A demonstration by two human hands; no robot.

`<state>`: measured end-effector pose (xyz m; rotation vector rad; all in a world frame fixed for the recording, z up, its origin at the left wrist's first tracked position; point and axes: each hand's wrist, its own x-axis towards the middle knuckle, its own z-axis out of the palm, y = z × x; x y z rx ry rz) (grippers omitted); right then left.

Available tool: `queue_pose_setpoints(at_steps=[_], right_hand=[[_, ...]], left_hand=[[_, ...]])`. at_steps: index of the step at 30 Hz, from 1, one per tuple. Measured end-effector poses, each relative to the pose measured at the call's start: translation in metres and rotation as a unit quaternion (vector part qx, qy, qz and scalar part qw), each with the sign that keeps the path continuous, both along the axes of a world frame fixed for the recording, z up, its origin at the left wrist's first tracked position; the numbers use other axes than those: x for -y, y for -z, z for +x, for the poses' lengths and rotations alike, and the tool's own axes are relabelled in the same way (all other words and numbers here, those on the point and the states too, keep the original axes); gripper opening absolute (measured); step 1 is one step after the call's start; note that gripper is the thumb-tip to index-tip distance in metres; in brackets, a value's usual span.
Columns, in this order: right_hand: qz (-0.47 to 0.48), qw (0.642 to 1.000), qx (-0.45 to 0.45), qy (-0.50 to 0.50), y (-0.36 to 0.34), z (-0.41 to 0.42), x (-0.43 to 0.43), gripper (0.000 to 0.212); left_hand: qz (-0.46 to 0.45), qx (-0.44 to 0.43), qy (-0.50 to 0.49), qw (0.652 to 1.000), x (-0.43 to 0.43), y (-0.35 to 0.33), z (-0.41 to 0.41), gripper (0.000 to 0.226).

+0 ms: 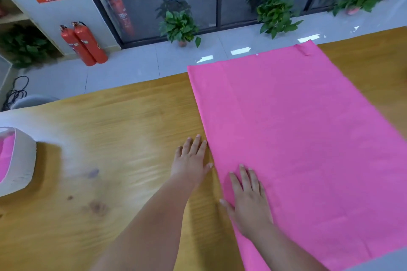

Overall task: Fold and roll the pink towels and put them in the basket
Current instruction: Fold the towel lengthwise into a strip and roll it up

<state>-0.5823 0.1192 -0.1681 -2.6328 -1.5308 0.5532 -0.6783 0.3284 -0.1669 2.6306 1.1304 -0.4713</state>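
Pink towel (308,138) spread flat on the wooden surface (110,138), far edge at the rim. Right hand (248,202) lies palm-down on its near left part, fingers (244,174) spread. Left hand (191,160) rests flat on bare wood, just touching the towel's left edge. At far left, a white basket (22,160) with pink inside.

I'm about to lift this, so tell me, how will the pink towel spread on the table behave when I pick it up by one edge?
The pink towel looks thin and lies flat on the wooden table, so it will probably droop and sag, not hold its shape. It seems light. The right hand rests flat on it; pushing there would likely bunch it.
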Motion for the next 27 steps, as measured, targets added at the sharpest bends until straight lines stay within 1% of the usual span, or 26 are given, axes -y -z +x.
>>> queue_pose_setpoints(at_steps=[3, 8, 13, 15, 17, 18, 20, 21, 23, 24, 27], right_hand=[[-0.016, 0.999, 0.026, 0.022, -0.006, -0.015, 0.0, 0.082], [-0.035, 0.997, 0.051, 0.048, -0.013, -0.029, -0.014, 0.078], [-0.061, 0.996, 0.058, 0.018, -0.022, -0.036, -0.021, 0.079], [-0.062, 0.996, 0.059, 0.0, -0.027, -0.04, -0.025, 0.068], [-0.049, 0.997, 0.061, 0.005, -0.033, -0.042, -0.027, 0.052], [-0.047, 0.997, 0.057, 0.011, -0.037, -0.043, -0.027, 0.049], [-0.041, 0.998, 0.046, 0.018, -0.04, -0.044, -0.025, 0.051], [-0.031, 0.998, 0.044, 0.024, -0.039, -0.044, -0.025, 0.048], [-0.017, 0.998, 0.047, 0.047, -0.038, -0.042, -0.025, 0.03], [-0.015, 0.997, 0.049, 0.057, -0.036, -0.041, -0.025, 0.029], [0.007, 0.995, 0.062, 0.082, -0.032, -0.037, -0.027, 0.04]], left_hand=[[0.006, 0.009, 0.014, 1.0, -0.007, -0.005, -0.013, 0.081], [-0.003, 0.032, 0.04, 0.999, -0.02, -0.016, -0.019, 0.08], [-0.022, 0.05, 0.059, 0.997, -0.024, -0.021, -0.015, 0.078], [-0.03, 0.062, 0.062, 0.996, -0.025, -0.022, -0.01, 0.077], [-0.049, 0.074, 0.048, 0.995, -0.027, -0.023, -0.001, 0.076], [-0.065, 0.08, 0.036, 0.994, -0.029, -0.024, 0.004, 0.075], [-0.097, 0.098, 0.007, 0.99, -0.031, -0.025, 0.013, 0.074], [-0.109, 0.109, -0.007, 0.988, -0.032, -0.025, 0.018, 0.073], [-0.126, 0.126, -0.031, 0.983, -0.036, -0.025, 0.029, 0.072], [-0.132, 0.134, -0.043, 0.981, -0.037, -0.026, 0.034, 0.072], [-0.15, 0.164, -0.084, 0.971, -0.041, -0.026, 0.051, 0.072]])
